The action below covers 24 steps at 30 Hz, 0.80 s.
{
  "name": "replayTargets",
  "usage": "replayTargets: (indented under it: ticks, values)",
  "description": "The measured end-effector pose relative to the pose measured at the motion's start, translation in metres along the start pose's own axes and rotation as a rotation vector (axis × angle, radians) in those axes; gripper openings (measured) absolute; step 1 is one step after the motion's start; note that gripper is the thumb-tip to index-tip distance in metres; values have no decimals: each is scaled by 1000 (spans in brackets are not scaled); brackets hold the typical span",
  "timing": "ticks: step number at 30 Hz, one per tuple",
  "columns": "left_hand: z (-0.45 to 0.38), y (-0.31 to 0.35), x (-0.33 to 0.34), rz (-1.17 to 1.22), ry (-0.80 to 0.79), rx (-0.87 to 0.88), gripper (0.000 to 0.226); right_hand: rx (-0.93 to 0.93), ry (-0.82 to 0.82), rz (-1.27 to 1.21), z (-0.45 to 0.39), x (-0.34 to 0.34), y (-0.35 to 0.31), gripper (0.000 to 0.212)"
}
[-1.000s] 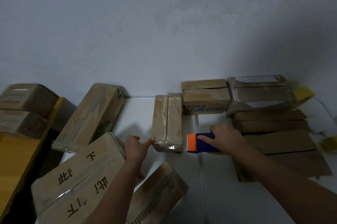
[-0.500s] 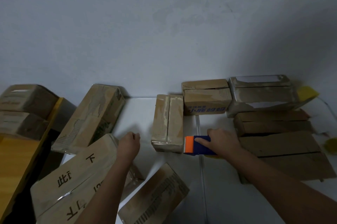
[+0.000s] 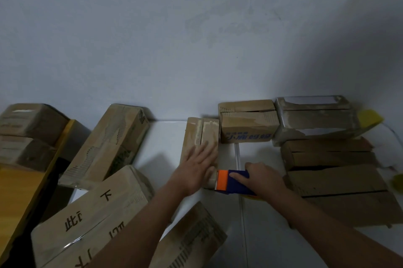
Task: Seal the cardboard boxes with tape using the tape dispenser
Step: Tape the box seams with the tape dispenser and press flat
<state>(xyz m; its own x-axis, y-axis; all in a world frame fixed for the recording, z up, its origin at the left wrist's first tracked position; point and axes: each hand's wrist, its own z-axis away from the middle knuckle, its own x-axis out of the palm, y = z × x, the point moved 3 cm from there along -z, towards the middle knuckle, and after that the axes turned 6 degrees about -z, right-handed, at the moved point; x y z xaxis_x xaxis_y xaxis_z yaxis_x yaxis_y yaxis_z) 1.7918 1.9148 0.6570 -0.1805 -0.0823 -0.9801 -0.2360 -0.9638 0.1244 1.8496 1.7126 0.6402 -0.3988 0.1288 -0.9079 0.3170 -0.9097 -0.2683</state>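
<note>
One head view only, so here goes. The left hand (image 3: 197,168) is lying flat, fingers straight, pressing down on the small cardboard box (image 3: 201,137) standing on the white surface (image 3: 168,141). The right hand (image 3: 261,177) is curling round the blue-and-orange tape dispenser (image 3: 232,181), its orange end touching the box's near end. I'm guessing that box is light and a bit crushable, so it'll be sliding unless pinned. I'd be holding the dispenser by its blue body, since it looks rigid.
</note>
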Motion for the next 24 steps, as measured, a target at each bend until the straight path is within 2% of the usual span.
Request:
replayTargets:
  ticks: [1,4,16,24]
  values:
    - [-2,0,12,-64,-71,0,57,-3,3,-9,1,0,-2,59]
    - [-2,-7,33,-193,-98,-39,63,-2,-1,-27,5,3,-3,60]
    - [-3,-10,41,-181,-64,-15,62,-37,-4,-89,36,-15,39,59]
    - [-3,-2,29,-214,-63,-58,60,-5,-1,-63,30,-21,35,61]
